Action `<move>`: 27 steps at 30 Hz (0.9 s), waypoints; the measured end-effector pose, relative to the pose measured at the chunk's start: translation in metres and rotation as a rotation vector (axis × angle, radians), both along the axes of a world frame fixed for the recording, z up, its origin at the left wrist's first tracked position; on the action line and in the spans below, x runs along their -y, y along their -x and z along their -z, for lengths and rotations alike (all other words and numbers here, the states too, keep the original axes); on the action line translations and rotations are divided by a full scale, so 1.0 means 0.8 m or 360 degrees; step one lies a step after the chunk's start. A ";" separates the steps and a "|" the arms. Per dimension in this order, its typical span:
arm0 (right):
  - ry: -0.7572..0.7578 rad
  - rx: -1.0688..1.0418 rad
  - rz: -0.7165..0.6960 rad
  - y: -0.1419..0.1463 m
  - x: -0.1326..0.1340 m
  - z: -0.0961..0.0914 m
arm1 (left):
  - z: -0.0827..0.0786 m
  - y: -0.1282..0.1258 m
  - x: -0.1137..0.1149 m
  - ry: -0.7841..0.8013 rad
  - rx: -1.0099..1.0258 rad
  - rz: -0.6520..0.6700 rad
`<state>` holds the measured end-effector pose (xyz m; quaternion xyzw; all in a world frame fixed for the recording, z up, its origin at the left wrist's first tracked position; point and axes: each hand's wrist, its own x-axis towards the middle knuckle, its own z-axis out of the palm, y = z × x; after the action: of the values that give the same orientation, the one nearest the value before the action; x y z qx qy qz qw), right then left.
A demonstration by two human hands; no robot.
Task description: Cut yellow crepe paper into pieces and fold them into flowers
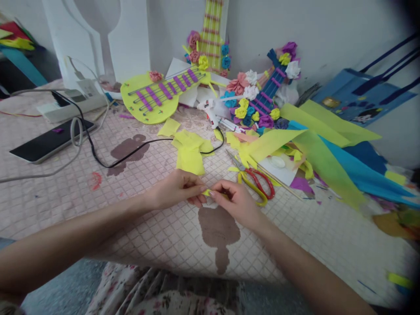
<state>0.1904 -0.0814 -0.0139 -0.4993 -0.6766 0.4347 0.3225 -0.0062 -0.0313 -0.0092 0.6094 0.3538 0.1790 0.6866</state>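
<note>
Between my two hands is a small piece of yellow crepe paper (206, 192), mostly covered by the fingers. My left hand (179, 189) pinches its left end, and my right hand (234, 199) pinches the right end. Both hands are just above the table near its front edge. Beyond them lies a loose pile of cut yellow paper pieces (190, 159). To the right of my right hand rest scissors with red handles (262, 181) and a yellow-handled pair (251, 188), overlapping each other.
A white glue gun (210, 111) trails a black cord across the table (157, 236). Behind stand a yellow paper guitar (152, 100) and a blue one with paper flowers (271, 94). A phone (49, 140) lies left; crepe strips (354, 162) spread right, near a blue bag (367, 96).
</note>
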 end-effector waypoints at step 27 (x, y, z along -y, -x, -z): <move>0.0139 -0.0140 0.0076 0.002 -0.002 0.002 | 0.002 0.003 0.004 0.0059 0.0027 -0.0107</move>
<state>0.1886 -0.0797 -0.0156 -0.5093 -0.6300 0.4775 0.3402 -0.0084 -0.0348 -0.0104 0.5828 0.3715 0.2005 0.6944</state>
